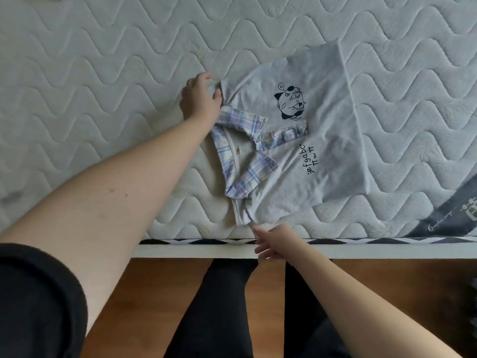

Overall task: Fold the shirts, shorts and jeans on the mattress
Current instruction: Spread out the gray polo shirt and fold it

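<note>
A light grey shirt (330, 151) with a plaid collar (240, 148), a black cartoon print and black lettering lies partly folded on the quilted white mattress (103, 73). Its sides are tucked under, so it forms a rough rectangle with the collar toward the left. My left hand (200, 98) pinches the far shoulder corner of the shirt beside the collar. My right hand (273, 242) pinches the near shoulder corner at the mattress's front edge.
The mattress's front edge (201, 250) with black-and-white trim runs across the view. A dark grey garment (449, 215) with white print lies at the right edge. Below are a wooden floor (154, 293) and my legs in dark trousers.
</note>
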`<state>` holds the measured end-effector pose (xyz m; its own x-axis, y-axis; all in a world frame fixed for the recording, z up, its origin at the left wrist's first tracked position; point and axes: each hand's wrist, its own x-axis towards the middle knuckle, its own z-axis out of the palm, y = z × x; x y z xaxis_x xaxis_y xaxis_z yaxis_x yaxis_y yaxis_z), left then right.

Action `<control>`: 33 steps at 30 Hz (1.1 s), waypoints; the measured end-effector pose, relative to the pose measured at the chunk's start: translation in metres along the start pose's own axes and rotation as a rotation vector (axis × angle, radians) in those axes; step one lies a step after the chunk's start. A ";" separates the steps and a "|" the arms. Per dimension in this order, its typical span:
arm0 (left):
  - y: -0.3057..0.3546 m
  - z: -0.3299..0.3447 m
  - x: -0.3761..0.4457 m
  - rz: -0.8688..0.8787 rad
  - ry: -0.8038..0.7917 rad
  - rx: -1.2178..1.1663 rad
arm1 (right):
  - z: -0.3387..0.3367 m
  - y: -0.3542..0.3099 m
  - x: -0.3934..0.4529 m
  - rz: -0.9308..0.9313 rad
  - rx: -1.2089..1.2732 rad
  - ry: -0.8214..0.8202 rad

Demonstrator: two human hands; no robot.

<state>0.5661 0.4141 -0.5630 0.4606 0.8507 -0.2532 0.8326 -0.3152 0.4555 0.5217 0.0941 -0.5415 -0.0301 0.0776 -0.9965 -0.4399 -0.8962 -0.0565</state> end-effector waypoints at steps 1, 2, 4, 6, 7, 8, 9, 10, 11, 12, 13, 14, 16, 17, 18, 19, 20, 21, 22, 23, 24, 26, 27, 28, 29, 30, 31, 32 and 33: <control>-0.005 0.000 -0.011 0.006 0.006 -0.050 | -0.008 0.000 -0.001 -0.059 -0.056 -0.002; -0.011 0.000 -0.025 0.012 0.003 -0.099 | -0.016 -0.002 -0.002 -0.138 -0.076 0.003; -0.021 0.003 -0.052 0.002 0.005 -0.151 | -0.031 -0.011 -0.003 -0.295 -0.094 0.033; -0.027 0.006 -0.079 -0.058 0.014 -0.207 | -0.043 -0.023 -0.003 -0.433 -0.154 0.065; -0.027 0.008 -0.094 -0.098 0.018 -0.239 | -0.047 -0.030 -0.003 -0.490 -0.191 0.082; -0.025 0.010 -0.109 -0.142 0.023 -0.265 | -0.052 -0.037 -0.002 -0.535 -0.223 0.097; -0.022 0.012 -0.123 -0.185 0.032 -0.288 | -0.056 -0.044 -0.001 -0.574 -0.246 0.109; -0.019 0.013 -0.137 -0.224 0.045 -0.313 | -0.060 -0.051 0.000 -0.615 -0.272 0.119; -0.017 0.015 -0.152 -0.261 0.064 -0.338 | -0.064 -0.058 0.000 -0.656 -0.307 0.128; -0.015 0.016 -0.167 -0.297 0.091 -0.361 | -0.068 -0.067 -0.001 -0.693 -0.349 0.133; -0.012 0.018 -0.181 -0.341 0.124 -0.384 | -0.073 -0.076 -0.001 -0.730 -0.400 0.132; -0.009 0.020 -0.195 -0.402 0.155 -0.416 | -0.077 -0.085 -0.002 -0.766 -0.455 0.138; -0.002 0.027 -0.225 -0.552 0.194 -0.520 | -0.084 -0.104 -0.005 -0.830 -0.547 0.145; 0.002 0.031 -0.241 -0.625 0.219 -0.587 | -0.087 -0.113 -0.007 -0.854 -0.589 0.129; 0.008 0.037 -0.256 -0.683 0.245 -0.644 | -0.090 -0.123 -0.009 -0.877 -0.627 0.113; 0.013 0.043 -0.269 -0.733 0.266 -0.673 | -0.093 -0.133 -0.010 -0.898 -0.658 0.109; 0.018 0.049 -0.279 -0.784 0.290 -0.683 | -0.095 -0.143 -0.012 -0.923 -0.692 0.114; 0.023 0.055 -0.288 -0.833 0.312 -0.692 | -0.097 -0.153 -0.014 -0.949 -0.727 0.119; 0.027 0.062 -0.294 -0.882 0.332 -0.713 | -0.098 -0.164 -0.014 -0.970 -0.761 0.124; 0.032 0.068 -0.297 -0.945 0.359 -0.754 | -0.098 -0.175 -0.013 -0.991 -0.797 0.131; 0.036 0.074 -0.298 -1.024 0.390 -0.801 | -0.098 -0.187 -0.011 -1.013 -0.838 0.142; 0.043 0.083 -0.297 -1.209 0.456 -0.848 | -0.097 -0.211 -0.004 -1.070 -0.946 0.176; 0.045 0.089 -0.296 -1.291 0.484 -0.860 | -0.098 -0.223 0.000 -1.105 -1.003 0.203; 0.046 0.094 -0.295 -1.362 0.498 -0.883 | -0.099 -0.235 0.005 -1.137 -1.051 0.234; 0.046 0.100 -0.295 -1.418 0.496 -0.924 | -0.099 -0.247 0.010 -1.161 -1.094 0.269; 0.046 0.105 -0.296 -1.452 0.483 -0.979 | -0.099 -0.258 0.014 -1.177 -1.135 0.300; 0.046 0.109 -0.297 -1.462 0.463 -1.031 | -0.099 -0.268 0.018 -1.187 -1.171 0.319; 0.045 0.113 -0.298 -1.456 0.444 -1.066 | -0.097 -0.278 0.022 -1.194 -1.200 0.329; 0.045 0.117 -0.299 -1.444 0.430 -1.096 | -0.097 -0.287 0.025 -1.198 -1.220 0.339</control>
<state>0.5014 0.0962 -0.5668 -0.5781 0.2687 -0.7705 -0.1660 0.8858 0.4334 0.7342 0.3113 -0.5558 0.0222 0.9432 -0.3314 0.7994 -0.2158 -0.5607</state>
